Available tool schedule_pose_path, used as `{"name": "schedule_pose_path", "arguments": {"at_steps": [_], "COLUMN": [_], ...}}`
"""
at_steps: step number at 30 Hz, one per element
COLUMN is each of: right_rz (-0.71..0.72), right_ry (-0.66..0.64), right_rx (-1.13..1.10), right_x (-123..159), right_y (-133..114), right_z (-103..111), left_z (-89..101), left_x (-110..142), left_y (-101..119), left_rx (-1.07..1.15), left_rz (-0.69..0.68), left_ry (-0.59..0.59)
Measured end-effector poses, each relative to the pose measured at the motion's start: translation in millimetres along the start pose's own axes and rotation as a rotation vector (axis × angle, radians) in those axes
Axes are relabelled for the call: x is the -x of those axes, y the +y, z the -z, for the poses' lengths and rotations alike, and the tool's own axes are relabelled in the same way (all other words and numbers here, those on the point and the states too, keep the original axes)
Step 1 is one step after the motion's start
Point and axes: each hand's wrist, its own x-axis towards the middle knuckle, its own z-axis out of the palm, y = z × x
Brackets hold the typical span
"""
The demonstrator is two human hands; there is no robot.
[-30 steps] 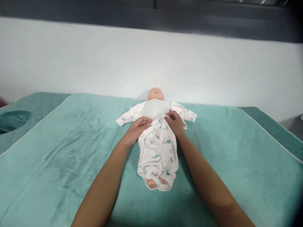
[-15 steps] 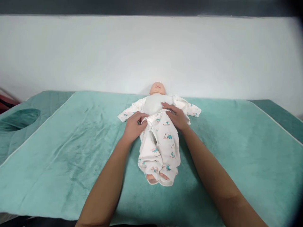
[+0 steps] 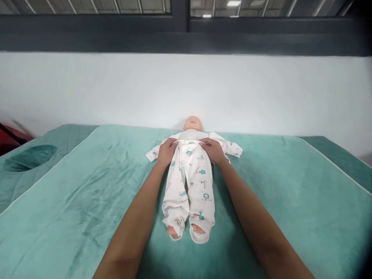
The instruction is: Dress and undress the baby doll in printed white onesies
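A baby doll (image 3: 192, 123) lies on its back with its head by the wall. It wears white printed pants (image 3: 200, 174), pulled up over its belly, and its feet poke out of the cuffs. My left hand (image 3: 167, 151) pinches the waistband at its left corner. At the right corner, my right hand (image 3: 213, 149) grips the same waistband. A white printed top (image 3: 232, 149) has its sleeves spread to both sides and lies open over the doll's pale chest, much of it covered by the pants.
A green padded cover (image 3: 87, 193) with pale piping spreads under the doll. A round hole (image 3: 31, 157) is at its left end. Behind stands a white wall (image 3: 116, 89) below a dark window frame (image 3: 180, 35). Something red (image 3: 13, 137) shows at the far left.
The waistband has come up higher over the doll's belly, and the pant legs are straighter and further apart. My right fingers, spread on the belly half a second ago, now grip the waistband.
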Motion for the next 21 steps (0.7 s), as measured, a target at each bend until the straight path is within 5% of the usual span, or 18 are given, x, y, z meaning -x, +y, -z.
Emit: {"name": "schedule_pose_path", "arguments": {"at_steps": [6, 10, 17, 21], "right_rz": [-0.033, -0.004, -0.128, -0.260], "right_ry": [0.156, 0.259, -0.064, -0.328], "right_rx": [-0.064, 0.022, 0.369, 0.256], "right_x": [-14.9, -13.1, -8.8, -3.3], "right_y": [14.1, 12.8, -3.3, -6.6], "right_z": [-0.5, 2.2, 29.6, 50.9], "left_z": [-4.1, 9.1, 39.6, 43.4], "left_x": [-0.1, 7.8, 18.3, 23.1], "left_y": [-7.7, -4.6, 1.1, 3.1], "left_rx": [0.136, 0.312, 0.502, 0.579], "left_rz": [0.094, 0.191, 0.292, 0.266], "left_ry": [-0.052, -0.265, -0.590, -0.657]}}
